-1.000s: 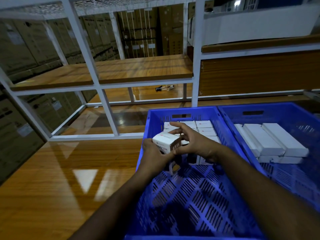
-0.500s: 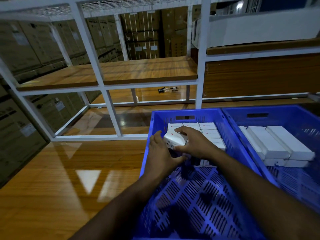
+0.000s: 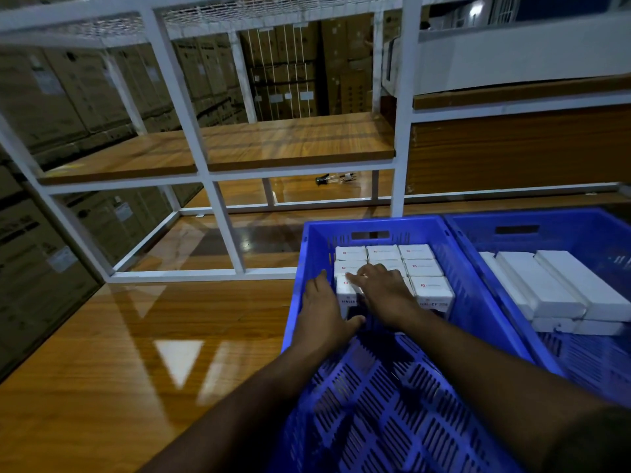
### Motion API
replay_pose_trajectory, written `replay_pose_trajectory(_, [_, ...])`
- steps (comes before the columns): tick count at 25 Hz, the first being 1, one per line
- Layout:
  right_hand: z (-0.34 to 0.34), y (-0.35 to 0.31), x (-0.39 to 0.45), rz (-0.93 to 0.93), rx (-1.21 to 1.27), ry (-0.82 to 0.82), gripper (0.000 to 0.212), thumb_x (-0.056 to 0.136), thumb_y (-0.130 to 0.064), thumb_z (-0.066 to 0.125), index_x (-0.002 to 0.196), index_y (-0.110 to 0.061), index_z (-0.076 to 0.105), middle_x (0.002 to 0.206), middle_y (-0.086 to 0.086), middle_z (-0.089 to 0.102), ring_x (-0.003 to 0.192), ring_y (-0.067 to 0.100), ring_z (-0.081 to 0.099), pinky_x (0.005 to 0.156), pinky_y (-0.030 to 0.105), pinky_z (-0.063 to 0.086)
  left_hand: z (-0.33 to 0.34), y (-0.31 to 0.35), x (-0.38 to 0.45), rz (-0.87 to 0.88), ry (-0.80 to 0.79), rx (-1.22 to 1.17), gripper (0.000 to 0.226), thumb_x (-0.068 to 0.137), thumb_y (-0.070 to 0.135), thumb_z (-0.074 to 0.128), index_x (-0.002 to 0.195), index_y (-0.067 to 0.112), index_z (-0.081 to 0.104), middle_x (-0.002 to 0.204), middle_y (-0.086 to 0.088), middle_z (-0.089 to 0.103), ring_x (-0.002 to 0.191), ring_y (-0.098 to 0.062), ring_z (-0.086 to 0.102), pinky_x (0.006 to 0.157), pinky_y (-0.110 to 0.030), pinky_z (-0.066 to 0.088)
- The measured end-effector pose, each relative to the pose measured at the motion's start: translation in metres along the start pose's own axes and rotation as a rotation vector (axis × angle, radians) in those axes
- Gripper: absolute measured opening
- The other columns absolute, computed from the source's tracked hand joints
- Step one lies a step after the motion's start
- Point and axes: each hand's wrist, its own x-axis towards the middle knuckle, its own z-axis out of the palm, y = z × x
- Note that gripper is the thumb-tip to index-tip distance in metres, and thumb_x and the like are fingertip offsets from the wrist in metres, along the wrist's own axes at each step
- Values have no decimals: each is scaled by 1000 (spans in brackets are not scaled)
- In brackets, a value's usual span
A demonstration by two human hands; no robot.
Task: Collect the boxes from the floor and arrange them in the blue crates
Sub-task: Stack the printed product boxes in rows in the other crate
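Observation:
A blue crate (image 3: 368, 397) sits in front of me on a wooden shelf, with several small white boxes (image 3: 416, 264) packed in rows at its far end. My left hand (image 3: 322, 314) and my right hand (image 3: 384, 291) both press on one white box (image 3: 345, 295) standing at the left of the front row, against the crate's left wall. The left hand cups its left side and the right hand lies over its top. A second blue crate (image 3: 485, 240) to the right holds longer white boxes (image 3: 553, 288) in a stack.
The glossy wooden shelf (image 3: 136, 353) stretches to the left of the crates. A white metal rack frame (image 3: 218, 216) rises behind it, with another wooden shelf above. A small dark tool (image 3: 333, 179) lies on the far shelf. Stacked cartons fill the background.
Both hands carried the white box forward and down from above the crate into the front row beside the other boxes. The view has shifted slightly closer.

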Motion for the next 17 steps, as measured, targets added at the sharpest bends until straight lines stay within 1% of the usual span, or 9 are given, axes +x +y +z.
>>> replay_pose_trajectory(1, [9, 2, -5, -4, 19, 31, 69, 94, -17, 59, 152, -32, 26, 154, 2, 31, 141, 23, 26, 112, 37, 23, 1, 0, 4, -17, -48, 11, 110, 82, 40, 79, 158, 4, 7, 161, -12, 19, 150, -28, 21, 115, -36, 31])
replay_pose_trajectory(3, [23, 4, -14, -17, 72, 58, 73, 96, -10, 54, 155, -32, 18, 163, 2, 15, 150, 20, 10, 121, 37, 5, 5, 0, 16, -55, -142, 40, 110, 83, 38, 78, 157, 0, 6, 161, -17, 19, 149, -31, 25, 115, -36, 31])
replay_pose_trajectory(5, [28, 7, -18, -58, 60, 48, 76, 97, -8, 49, 157, -29, 8, 166, 1, 2, 152, 17, -2, 122, 38, -7, 12, 0, 31, -85, -207, 38, 110, 80, 34, 81, 157, 0, 9, 159, -16, 24, 145, -31, 31, 115, -37, 36])
replay_pose_trajectory(8, [22, 14, -19, -104, 94, -25, 74, 98, -24, 50, 158, -20, 6, 165, 1, 0, 152, 15, -3, 122, 37, -7, 23, 3, 51, -85, -301, 66, 108, 79, 41, 80, 156, 4, 15, 160, -16, 24, 146, -32, 31, 115, -43, 37])
replay_pose_trajectory(10, [12, 18, -20, -93, 288, -44, 68, 100, -18, 47, 157, -16, 10, 165, 2, 5, 152, 13, 1, 121, 30, -5, 32, 1, 64, -128, -343, 55, 104, 78, 50, 70, 156, 5, 17, 159, -18, 26, 145, -34, 33, 114, -44, 38])
replay_pose_trajectory(12, [3, 20, -18, 6, 534, 10, 61, 102, -15, 40, 157, -13, 14, 165, 4, 9, 152, 15, 5, 121, 28, 2, 32, 4, 70, -184, -316, -10, 95, 75, 52, 52, 155, 9, 22, 157, -18, 32, 138, -34, 41, 110, -46, 42])
replay_pose_trajectory(13, [0, 23, -15, 94, 563, 57, 59, 103, -19, 38, 157, -13, 15, 165, 5, 11, 152, 16, 5, 122, 30, 4, 33, 6, 71, -210, -296, -50, 88, 82, 49, 47, 155, 8, 21, 158, -18, 30, 138, -35, 41, 110, -47, 41])
replay_pose_trajectory(15, [-1, 31, -11, 313, 375, 99, 61, 104, -35, 32, 157, -13, 14, 165, 4, 8, 152, 17, 3, 123, 40, 1, 33, 11, 74, -281, -248, -73, 76, 100, 40, 43, 158, 4, 9, 164, -19, 15, 143, -39, 33, 113, -45, 36])
replay_pose_trajectory(17, [5, 40, -13, 459, 177, 2, 67, 103, -49, 22, 157, -12, 8, 165, 5, 2, 152, 19, -2, 122, 48, -3, 39, 11, 79, -356, -219, -56, 74, 106, 40, 39, 158, 2, 3, 166, -18, 5, 146, -41, 29, 114, -46, 32])
